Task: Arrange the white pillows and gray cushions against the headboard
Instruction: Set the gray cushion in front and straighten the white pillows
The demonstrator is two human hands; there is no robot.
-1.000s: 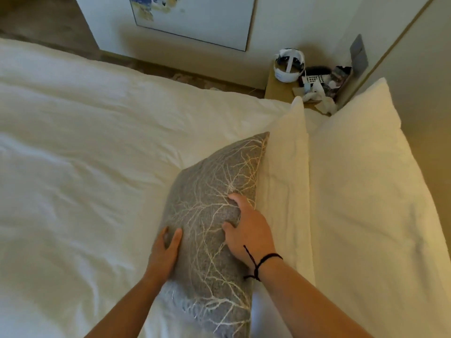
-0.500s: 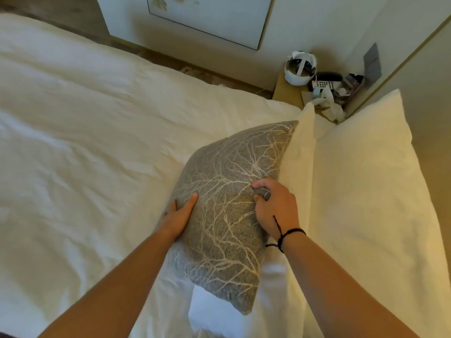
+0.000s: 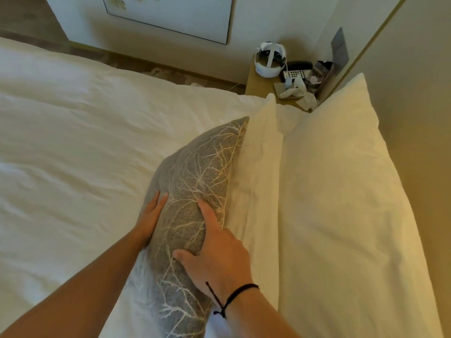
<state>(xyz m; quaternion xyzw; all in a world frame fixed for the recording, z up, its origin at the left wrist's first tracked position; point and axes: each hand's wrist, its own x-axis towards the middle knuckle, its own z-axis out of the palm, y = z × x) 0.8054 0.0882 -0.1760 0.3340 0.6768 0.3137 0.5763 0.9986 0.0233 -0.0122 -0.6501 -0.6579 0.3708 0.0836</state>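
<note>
The gray cushion (image 3: 192, 191) (patterned with pale branching lines) is stood on edge on the bed (image 3: 73, 142), its long axis running from the near bottom of the view up toward the bedside desk (image 3: 258, 86). Its far corner is pointed at that desk, and its back face is leaned against the front white pillow (image 3: 261, 167). A second white pillow (image 3: 341, 191) is propped behind the first, against the headboard (image 3: 415, 118) at the right.

The left hand (image 3: 151, 220) is laid flat against the cushion's left face, fingers straight and together, pressing rather than gripping. The right hand (image 3: 217, 254) is spread over the cushion's upper face near its right seam, with thumb and forefinger extended and resting on the fabric; the remaining fingers are lost over the seam, between cushion and pillow, so whether they are hooked round the edge cannot be told. A black cord (image 3: 231, 296) is worn round the right wrist.

A white headset (image 3: 268, 62) and small clutter are seen on the desk.
</note>
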